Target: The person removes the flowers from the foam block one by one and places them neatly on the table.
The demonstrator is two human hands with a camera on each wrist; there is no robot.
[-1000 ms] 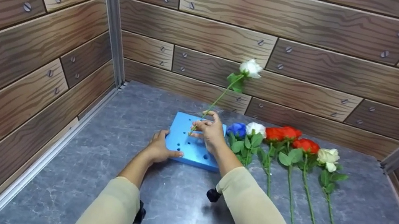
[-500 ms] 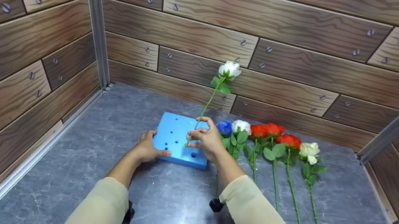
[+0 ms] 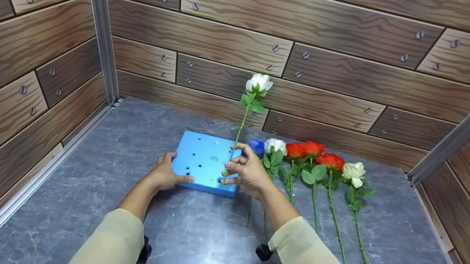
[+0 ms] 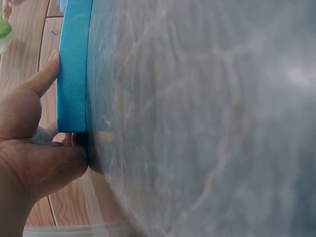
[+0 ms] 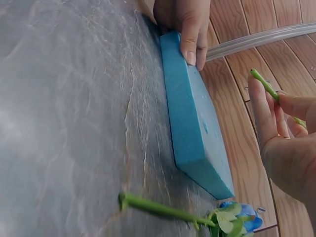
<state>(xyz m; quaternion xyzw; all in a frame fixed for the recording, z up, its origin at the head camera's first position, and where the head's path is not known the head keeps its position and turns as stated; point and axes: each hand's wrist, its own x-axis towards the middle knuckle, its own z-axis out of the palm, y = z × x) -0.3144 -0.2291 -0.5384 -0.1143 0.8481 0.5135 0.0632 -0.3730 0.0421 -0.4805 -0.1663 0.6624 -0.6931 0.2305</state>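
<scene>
My right hand (image 3: 253, 174) pinches the green stem of a white rose (image 3: 259, 84) between thumb and fingers, bloom upward. The stem's lower end overlaps the front right part of a blue block (image 3: 207, 169) in the head view; in the right wrist view this stem end (image 5: 261, 81) is in the air, apart from the block. Several small round holes dot the block's top. My left hand (image 3: 162, 171) holds the block at its left end, thumb over the front top edge, other fingers along the side. In the left wrist view, the thumb (image 4: 44, 76) lies against the block.
To the right lies a row of roses on the grey marbled table (image 3: 184, 243): blue (image 3: 256, 146), white (image 3: 275, 146), several red (image 3: 330, 161) and cream (image 3: 353, 172), stems toward me. The blue one lies beside the block. Wood-patterned walls (image 3: 211, 33) stand behind and at both sides.
My right hand has carried the rose toward the block's front right corner, and its stem has become more upright. The left hand stays on the block. The head view has turned slightly right.
</scene>
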